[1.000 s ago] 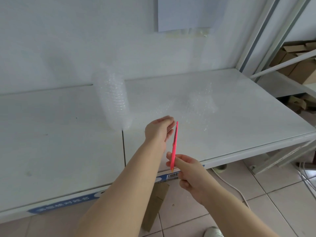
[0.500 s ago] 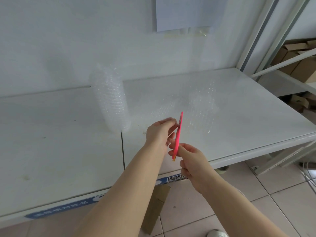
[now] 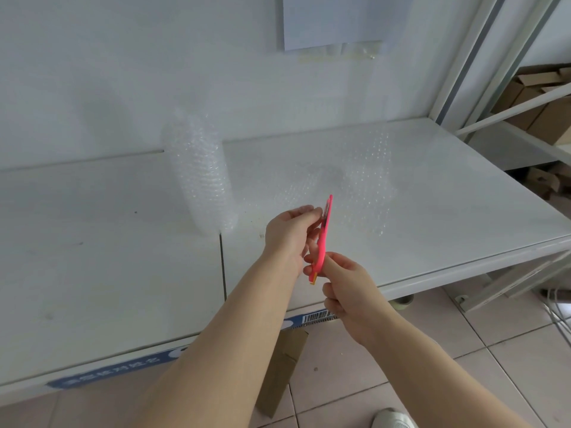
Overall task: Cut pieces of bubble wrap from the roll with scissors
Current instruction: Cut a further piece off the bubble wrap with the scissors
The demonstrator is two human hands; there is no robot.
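A roll of clear bubble wrap [image 3: 199, 177] lies on the white table [image 3: 92, 257], its loose sheet [image 3: 355, 183] drawn out to the right. My left hand [image 3: 292, 234] pinches the near edge of that sheet. My right hand [image 3: 346, 284] grips pink scissors [image 3: 325, 236] by the handle, seen edge-on, the tip pointing away from me just right of my left fingers. I cannot see whether the blades are apart.
A paper sheet [image 3: 327, 20] hangs on the wall above. Metal shelving [image 3: 509, 112] with cardboard boxes [image 3: 543, 97] stands at the right. A cardboard box [image 3: 282, 369] sits on the tiled floor under the table edge. A shoe [image 3: 392, 418] shows at the bottom.
My right hand has brought the scissors up and forward until they sit next to my left fingers. The loose sheet has lifted and spread to the right.
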